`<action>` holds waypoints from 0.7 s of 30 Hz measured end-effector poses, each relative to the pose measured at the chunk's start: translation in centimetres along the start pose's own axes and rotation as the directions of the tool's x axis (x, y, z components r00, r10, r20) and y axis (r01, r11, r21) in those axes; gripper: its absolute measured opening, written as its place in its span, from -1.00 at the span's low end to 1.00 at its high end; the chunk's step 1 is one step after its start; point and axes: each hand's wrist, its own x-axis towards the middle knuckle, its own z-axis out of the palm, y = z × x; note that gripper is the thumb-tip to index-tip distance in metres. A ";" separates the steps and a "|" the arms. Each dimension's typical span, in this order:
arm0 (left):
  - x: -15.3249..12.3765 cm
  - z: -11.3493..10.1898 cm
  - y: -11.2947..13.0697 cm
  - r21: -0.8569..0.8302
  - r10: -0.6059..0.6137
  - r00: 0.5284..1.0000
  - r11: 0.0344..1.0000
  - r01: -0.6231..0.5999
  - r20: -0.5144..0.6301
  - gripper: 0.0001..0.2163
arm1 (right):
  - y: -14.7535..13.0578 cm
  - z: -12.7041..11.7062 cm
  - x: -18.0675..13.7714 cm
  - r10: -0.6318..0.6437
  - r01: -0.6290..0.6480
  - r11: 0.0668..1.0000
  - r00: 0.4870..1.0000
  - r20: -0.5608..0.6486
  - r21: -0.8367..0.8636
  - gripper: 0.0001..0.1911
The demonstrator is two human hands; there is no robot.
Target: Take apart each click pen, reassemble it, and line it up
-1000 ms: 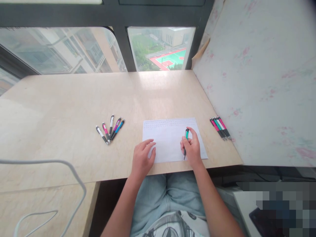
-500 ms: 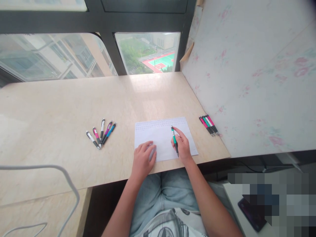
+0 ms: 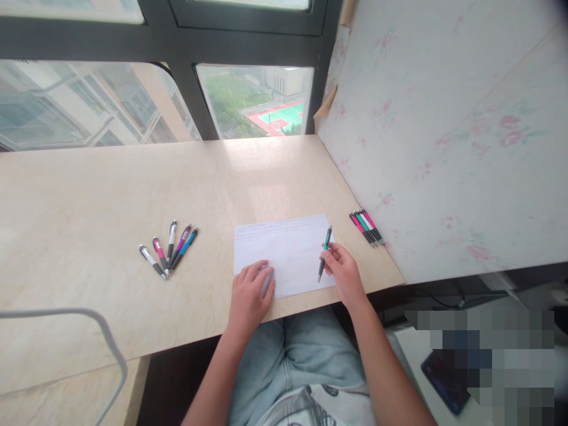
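desk point(image 3: 89, 207), pale, wood-toned; listed left to right.

item: grey cable point(image 3: 116, 349), looped over the near left of the desk.

item: fan of five retractable pens point(image 3: 170, 251), silver-white, pink, silver-white, purple and blue, dark grips gathered toward the near end. layout unchanged over the last second.

item: left hand point(image 3: 251, 291), empty, fingers loosely spread and gently bent on the near left part of the sheet. a second ago it lies slightly more raised at the sheet's left edge; now it settles flatter, probably steadying the paper.

item: sheet of paper point(image 3: 290, 257), flat, several small lines of handwriting along the far edge, the rest unmarked as far as the view shows.

item: green-and-black retractable pen point(image 3: 327, 238), above the right part of the sheet, tip down, top leaning slightly right. half a second ago it leans left; the grip is altered. contact between tip and paper cannot be told.

item: right hand point(image 3: 347, 272), pinching that pen between thumb and fingers at the sheet's right edge, shifted rightward across the paper. judged a pause or regrip, not writing, since the tip points well apart from the written lines.

item: row of parallel pens point(image 3: 366, 228), pink, green and white, beside the floral wallpaper point(image 3: 435, 177); unchanged.
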 end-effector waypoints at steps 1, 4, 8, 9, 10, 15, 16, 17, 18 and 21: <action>0.0 0.0 0.0 0.003 0.000 1.000 1.000 0.000 -0.012 -0.80 | 0.1 -0.8 0.2 -0.021 0.020 0.996 1.000 -0.021 -0.082 -0.55; 0.0 0.1 -0.1 0.005 0.002 0.999 1.000 -0.002 -0.042 -0.81 | 0.0 -3.5 1.0 -0.139 0.096 0.904 0.987 -0.074 -0.417 -0.56; 0.1 0.2 -0.2 -0.008 0.006 0.998 1.000 -0.007 -0.058 -0.81 | -0.8 -6.5 2.7 -0.342 0.120 0.500 0.937 -0.069 -0.858 -0.70; 0.1 0.2 -0.2 -0.010 0.005 0.998 1.000 -0.006 -0.061 -0.81 | -1.0 -7.0 3.1 -0.368 0.111 0.405 0.928 -0.051 -0.907 -0.72; 0.0 0.2 -0.2 -0.012 0.005 0.998 1.000 -0.005 -0.063 -0.81 | -1.2 -7.3 3.6 -0.381 0.098 0.329 0.924 -0.037 -0.939 -0.74; 0.0 0.2 -0.2 -0.006 -0.004 0.998 1.000 0.004 -0.060 -0.82 | -1.6 -7.7 4.4 -0.368 0.038 0.183 0.929 -0.033 -0.982 -0.75; -0.1 0.2 -0.2 -0.006 -0.007 0.998 1.000 0.006 -0.058 -0.82 | -1.5 -7.7 4.2 -0.368 0.033 0.176 0.929 -0.035 -0.984 -0.76; -0.1 0.2 -0.2 -0.009 -0.009 0.998 1.000 0.008 -0.055 -0.82 | -1.4 -7.7 3.9 -0.371 0.027 0.171 0.928 -0.039 -0.985 -0.76; -0.1 0.1 -0.2 -0.012 -0.010 0.999 1.000 0.009 -0.053 -0.82 | -1.3 -7.8 3.6 -0.375 0.020 0.166 0.926 -0.044 -0.986 -0.77; -0.1 0.1 -0.2 -0.022 -0.013 0.999 1.000 0.012 -0.051 -0.82 | -0.9 -8.1 2.5 -0.383 -0.006 0.168 0.921 -0.071 -0.986 -0.81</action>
